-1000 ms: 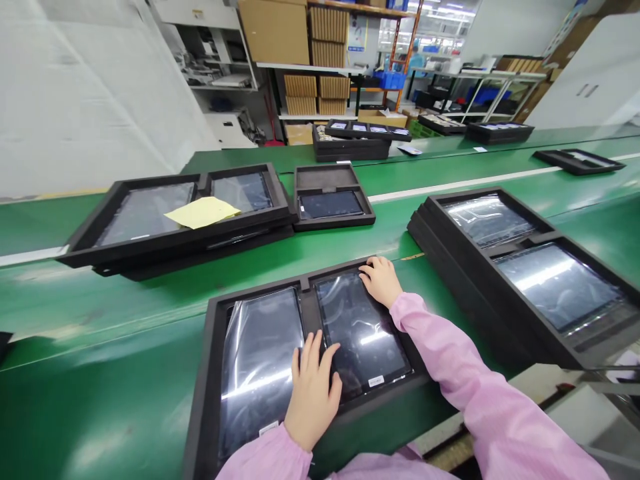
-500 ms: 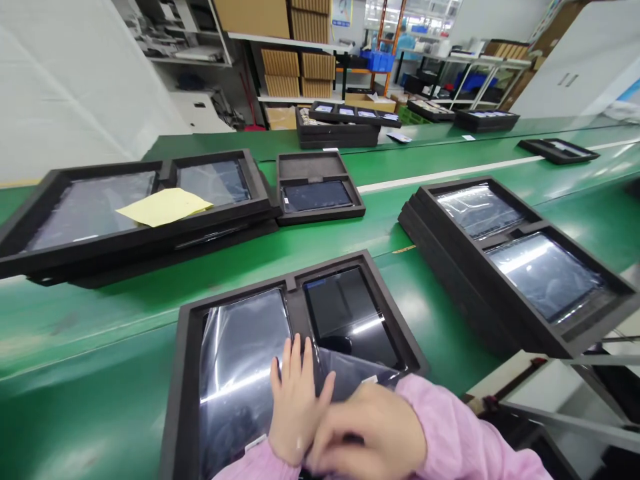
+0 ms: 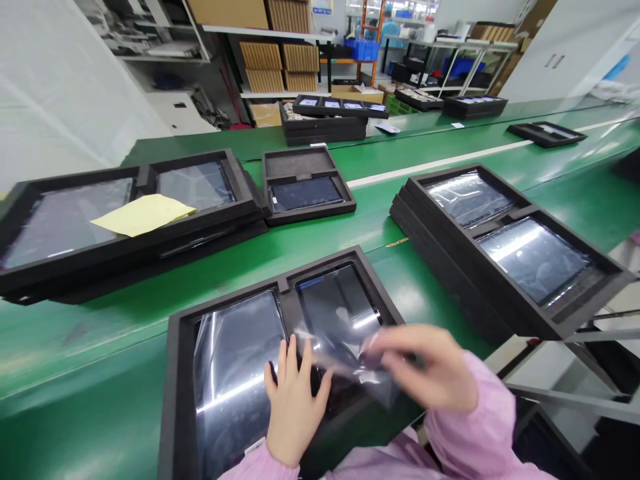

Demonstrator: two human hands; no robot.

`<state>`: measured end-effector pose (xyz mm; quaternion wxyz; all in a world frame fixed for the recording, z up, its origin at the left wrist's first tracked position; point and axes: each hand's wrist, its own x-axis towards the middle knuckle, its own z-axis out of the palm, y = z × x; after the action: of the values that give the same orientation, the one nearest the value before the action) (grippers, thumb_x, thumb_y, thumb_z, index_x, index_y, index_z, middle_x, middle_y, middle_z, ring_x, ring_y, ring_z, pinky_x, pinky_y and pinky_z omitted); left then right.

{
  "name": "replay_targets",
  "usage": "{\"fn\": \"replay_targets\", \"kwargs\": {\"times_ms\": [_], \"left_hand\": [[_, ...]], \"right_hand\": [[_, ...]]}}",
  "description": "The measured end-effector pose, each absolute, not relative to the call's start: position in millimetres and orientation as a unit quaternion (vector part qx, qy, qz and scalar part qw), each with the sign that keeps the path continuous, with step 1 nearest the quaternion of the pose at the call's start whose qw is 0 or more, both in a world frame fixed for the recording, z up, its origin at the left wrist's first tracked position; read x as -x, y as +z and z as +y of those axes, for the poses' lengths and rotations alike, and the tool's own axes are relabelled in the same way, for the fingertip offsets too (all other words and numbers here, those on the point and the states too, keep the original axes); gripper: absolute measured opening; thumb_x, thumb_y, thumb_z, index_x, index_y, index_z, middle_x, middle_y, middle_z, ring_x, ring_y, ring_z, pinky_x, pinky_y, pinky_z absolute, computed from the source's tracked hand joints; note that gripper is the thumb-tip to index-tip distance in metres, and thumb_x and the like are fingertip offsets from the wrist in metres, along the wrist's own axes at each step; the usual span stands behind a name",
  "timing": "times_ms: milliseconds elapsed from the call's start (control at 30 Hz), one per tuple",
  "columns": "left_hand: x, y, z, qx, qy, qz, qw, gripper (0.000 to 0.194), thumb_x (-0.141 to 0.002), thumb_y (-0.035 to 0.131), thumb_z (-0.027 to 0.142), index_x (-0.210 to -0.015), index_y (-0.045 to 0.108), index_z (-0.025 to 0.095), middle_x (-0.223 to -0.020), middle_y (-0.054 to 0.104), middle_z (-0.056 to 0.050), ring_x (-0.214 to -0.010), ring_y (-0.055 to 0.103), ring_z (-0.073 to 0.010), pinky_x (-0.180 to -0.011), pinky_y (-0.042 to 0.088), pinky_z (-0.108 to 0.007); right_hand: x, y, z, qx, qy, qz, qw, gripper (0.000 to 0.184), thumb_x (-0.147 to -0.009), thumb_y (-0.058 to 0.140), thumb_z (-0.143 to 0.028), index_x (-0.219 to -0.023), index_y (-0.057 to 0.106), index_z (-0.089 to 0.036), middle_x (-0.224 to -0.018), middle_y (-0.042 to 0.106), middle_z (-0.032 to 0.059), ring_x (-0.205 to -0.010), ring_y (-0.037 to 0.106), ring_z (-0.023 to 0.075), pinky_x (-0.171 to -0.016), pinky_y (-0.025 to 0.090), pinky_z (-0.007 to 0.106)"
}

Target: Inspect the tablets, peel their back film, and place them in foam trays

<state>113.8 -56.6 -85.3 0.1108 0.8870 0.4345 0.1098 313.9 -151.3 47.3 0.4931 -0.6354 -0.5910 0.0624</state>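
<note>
Right hand (image 3: 433,370) pinching one clear, blurry film (image 3: 340,350).
Film's over the 3 o'clock side of one black foam tray (image 3: 173,373); two glossy dark display panels (image 3: 237,367) inside. Left hand (image 3: 295,410) open, fingers spread.

- The left hand (image 3: 295,407) lies with fingers spread over the divider of a black tray (image 3: 173,373), between the left panel (image 3: 235,373) and the right panel (image 3: 335,300);
- the right hand (image 3: 433,367) pinches a clear film (image 3: 383,387) above the near part of the right panel; both are blurred, so the film probably hangs free, though its far edge is hard to make out;
- beyond, on the green worktop (image 3: 125,347), a yellow sheet (image 3: 143,215) rests across the left tray stack (image 3: 200,240); a smaller tray (image 3: 295,162) sits just beside it, holding one dark panel (image 3: 307,193); the right tray stack (image 3: 440,267) carries two film-covered panels.
</note>
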Motion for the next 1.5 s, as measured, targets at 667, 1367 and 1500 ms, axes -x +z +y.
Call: {"fn": "replay_targets", "kwargs": {"times_ms": [667,1367,1500], "left_hand": [[-162,-58,-61,-0.677,0.235,0.546,0.434,0.05,-0.069,0.058,0.018,-0.119,0.05,0.014,-0.132,0.057,-0.019,-0.133,0.047,-0.0321,-0.115,0.026,-0.057],[-23,-37,-28,-0.665,0.195,0.558,0.457,0.06,-0.076,0.053,0.031,-0.133,0.055,0.011,-0.135,0.06,-0.019,-0.129,0.054,-0.031,-0.108,0.043,-0.046],[-25,-40,-24,-0.711,0.129,0.624,0.297,0.06,-0.084,0.043,0.037,-0.13,0.054,0.002,-0.133,0.056,-0.025,-0.128,0.053,-0.0343,-0.107,0.043,-0.049]], "right_hand": [[-306,-89,-156,0.814,0.116,-0.484,0.299,0.064,-0.089,0.044,-0.044,-0.141,0.045,-0.007,-0.149,0.043,0.0242,-0.14,0.038,0.037,-0.112,0.036,0.058],[-248,-38,-68,0.643,0.479,-0.422,0.424,0.063,-0.066,0.065,-0.076,-0.083,0.061,-0.016,-0.058,0.067,0.0029,-0.054,0.064,0.0206,-0.052,0.051,0.029],[-239,-38,-54,0.68,0.429,-0.464,0.372,0.049,-0.08,0.053,-0.065,-0.087,0.057,-0.017,-0.062,0.068,0.0026,-0.064,0.067,0.0221,-0.061,0.052,0.029]]}}
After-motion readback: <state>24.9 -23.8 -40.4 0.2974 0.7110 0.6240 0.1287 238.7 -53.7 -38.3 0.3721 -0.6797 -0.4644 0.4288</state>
